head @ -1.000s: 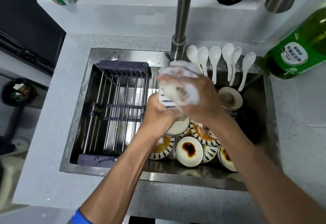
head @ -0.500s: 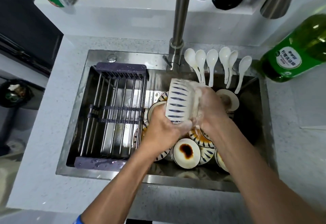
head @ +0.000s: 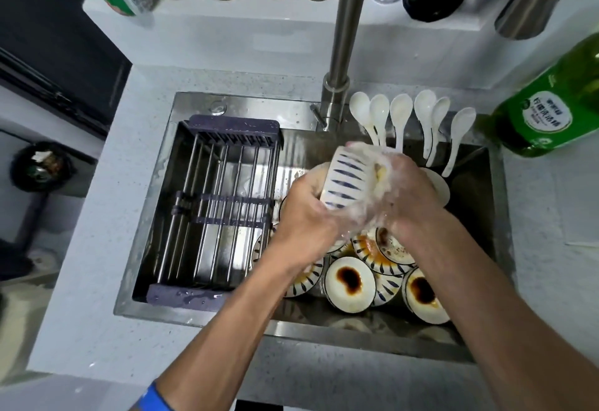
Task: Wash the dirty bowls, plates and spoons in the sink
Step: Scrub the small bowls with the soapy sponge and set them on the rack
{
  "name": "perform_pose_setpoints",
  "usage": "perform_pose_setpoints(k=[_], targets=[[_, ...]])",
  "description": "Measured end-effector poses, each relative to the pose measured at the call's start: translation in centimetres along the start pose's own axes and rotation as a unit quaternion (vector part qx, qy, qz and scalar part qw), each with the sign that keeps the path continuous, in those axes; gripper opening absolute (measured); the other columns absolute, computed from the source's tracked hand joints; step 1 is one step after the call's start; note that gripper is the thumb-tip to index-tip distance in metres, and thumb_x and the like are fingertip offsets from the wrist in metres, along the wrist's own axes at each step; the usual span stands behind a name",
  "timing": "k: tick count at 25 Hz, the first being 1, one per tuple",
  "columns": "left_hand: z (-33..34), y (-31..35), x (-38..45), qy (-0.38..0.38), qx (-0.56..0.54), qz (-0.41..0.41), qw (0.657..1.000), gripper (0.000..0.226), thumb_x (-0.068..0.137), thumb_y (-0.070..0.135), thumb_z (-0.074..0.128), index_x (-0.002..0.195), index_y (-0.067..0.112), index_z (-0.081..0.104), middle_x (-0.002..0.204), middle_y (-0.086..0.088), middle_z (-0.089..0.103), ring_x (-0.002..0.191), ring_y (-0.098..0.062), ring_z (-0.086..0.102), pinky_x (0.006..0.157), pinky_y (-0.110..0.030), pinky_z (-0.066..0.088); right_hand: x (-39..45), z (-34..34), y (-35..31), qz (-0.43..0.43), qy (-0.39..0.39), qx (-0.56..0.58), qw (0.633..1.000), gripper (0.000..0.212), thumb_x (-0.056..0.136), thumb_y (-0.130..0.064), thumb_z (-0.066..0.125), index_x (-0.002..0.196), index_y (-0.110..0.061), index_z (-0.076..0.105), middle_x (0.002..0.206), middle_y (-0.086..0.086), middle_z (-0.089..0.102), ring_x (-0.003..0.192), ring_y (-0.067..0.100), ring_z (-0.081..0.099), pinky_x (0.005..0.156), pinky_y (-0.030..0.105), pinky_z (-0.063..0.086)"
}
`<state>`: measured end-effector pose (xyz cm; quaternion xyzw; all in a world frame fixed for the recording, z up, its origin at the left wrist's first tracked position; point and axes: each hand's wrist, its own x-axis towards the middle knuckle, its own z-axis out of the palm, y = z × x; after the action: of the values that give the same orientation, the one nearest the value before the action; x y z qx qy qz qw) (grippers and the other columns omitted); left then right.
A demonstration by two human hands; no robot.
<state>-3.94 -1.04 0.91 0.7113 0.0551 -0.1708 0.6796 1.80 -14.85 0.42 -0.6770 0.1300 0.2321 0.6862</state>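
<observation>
Over the sink (head: 155, 216) my left hand (head: 304, 213) grips a white bowl with blue dashes (head: 345, 180), tilted on its side. My right hand (head: 405, 196), covered in foam, holds a yellowish sponge (head: 377, 172) pressed against the bowl's mouth. Below them lie several dirty bowls (head: 350, 281) with brown sauce stains. Several white spoons (head: 400, 119) lean on the sink's back rim.
A grey wire drying rack (head: 214, 213) fills the sink's left half. The steel tap (head: 343, 41) rises behind the bowl. A green detergent bottle (head: 547, 102) stands at the right, and jars line the shelf behind.
The bowl has turned from mouth-up in foam to lying on its side, blue dashes toward me. Both hands shifted slightly down and right around it.
</observation>
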Motion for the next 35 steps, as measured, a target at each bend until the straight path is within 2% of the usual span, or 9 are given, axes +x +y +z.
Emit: perform_pose_setpoints(k=[3,7,13,17,20,23,29,32,35], targets=[[0.2,-0.7,-1.5,-0.021,0.056,0.021,0.998,0.026,0.078,0.01,0.076,0.103,0.006,0.069,0.089,-0.005,0.074,0.079,-0.022,0.073,0.063,-0.043,0.062,-0.5,1.2,1.0,0.057,0.049,-0.023,0.997,0.016,0.095,-0.012,0.054,0.085,-0.017,0.064,0.081,-0.005,0.064,0.072,0.009,0.061,0.059,0.018,0.049],[-0.3,-0.3,-0.2,0.028,-0.042,-0.043,0.998,0.034,0.07,-0.015,0.073,0.074,0.019,0.065,0.058,0.004,0.065,0.056,-0.018,0.057,0.058,-0.035,0.053,-1.5,2.6,0.3,-0.371,0.063,-0.302,0.876,0.04,0.079,0.001,0.053,0.108,-0.019,0.072,0.095,-0.005,0.071,0.087,0.021,0.068,0.076,0.041,0.059],[1.6,-0.6,-0.4,0.103,-0.186,-0.058,0.975,0.021,0.091,-0.008,0.059,0.08,0.009,0.061,0.054,0.005,0.065,0.043,-0.002,0.056,0.039,-0.014,0.043,-2.6,2.3,1.5,-0.506,0.093,-0.402,0.757,0.033,0.085,-0.011,0.058,0.115,-0.009,0.071,0.12,0.012,0.067,0.116,0.035,0.059,0.098,0.048,0.05],[0.5,-1.8,-1.4,0.035,-0.366,-0.116,0.923,0.042,0.04,0.008,0.087,0.08,0.007,0.074,0.074,-0.006,0.07,0.057,-0.015,0.064,0.041,-0.022,0.047,-6.8,4.2,4.3,-0.158,0.277,0.107,0.942,0.038,0.093,-0.002,0.049,0.124,-0.023,0.058,0.125,-0.003,0.06,0.111,-0.001,0.061,0.086,0.021,0.053],[-1.0,-1.0,-0.9,-0.026,-0.371,-0.103,0.922,0.094,0.026,0.019,0.1,0.108,0.002,0.058,0.08,-0.007,0.074,0.057,-0.012,0.068,0.036,-0.018,0.049,-4.8,0.9,4.5,0.1,0.158,0.359,0.914,0.017,0.1,-0.017,0.047,0.11,-0.021,0.06,0.105,-0.003,0.069,0.116,0.022,0.061,0.077,0.032,0.052],[-1.2,0.3,0.8,0.017,-0.413,-0.073,0.908,0.102,0.032,0.054,0.099,0.119,0.014,0.062,0.098,-0.008,0.074,0.073,-0.021,0.071,0.036,-0.021,0.051,-4.4,-0.8,1.6,-0.042,-0.022,0.346,0.937,0.035,0.084,-0.014,0.068,0.117,-0.004,0.063,0.115,0.012,0.067,0.114,0.031,0.061,0.088,0.038,0.055],[-0.8,1.5,2.0,0.064,-0.36,-0.068,0.928,0.093,0.038,0.073,0.087,0.113,0.02,0.074,0.103,-0.015,0.07,0.096,-0.035,0.061,0.086,-0.057,0.055,-4.7,0.0,-2.0,-0.363,-0.018,-0.234,0.902,0.058,0.063,-0.004,0.086,0.108,-0.026,0.058,0.081,-0.018,0.067,0.081,-0.001,0.066,0.073,0.002,0.046],[-1.0,0.4,1.7,0.088,-0.29,-0.133,0.944,0.105,0.038,0.049,0.086,0.127,0.0,0.062,0.093,-0.016,0.069,0.066,-0.024,0.064,0.053,-0.027,0.051,-5.9,1.3,-0.9,-0.405,-0.038,-0.526,0.747,0.072,0.06,-0.004,0.086,0.125,-0.022,0.061,0.107,0.003,0.07,0.09,0.02,0.069,0.081,0.027,0.055],[-0.7,-1.1,1.4,0.144,-0.218,-0.16,0.952,0.05,0.067,0.03,0.063,0.108,0.0,0.062,0.087,-0.01,0.072,0.061,-0.021,0.056,0.047,-0.023,0.041,-6.0,1.5,-0.5,-0.262,-0.112,-0.53,0.798,0.071,0.074,-0.003,0.07,0.136,-0.03,0.048,0.132,0.008,0.049,0.117,0.029,0.05,0.097,0.041,0.042]])
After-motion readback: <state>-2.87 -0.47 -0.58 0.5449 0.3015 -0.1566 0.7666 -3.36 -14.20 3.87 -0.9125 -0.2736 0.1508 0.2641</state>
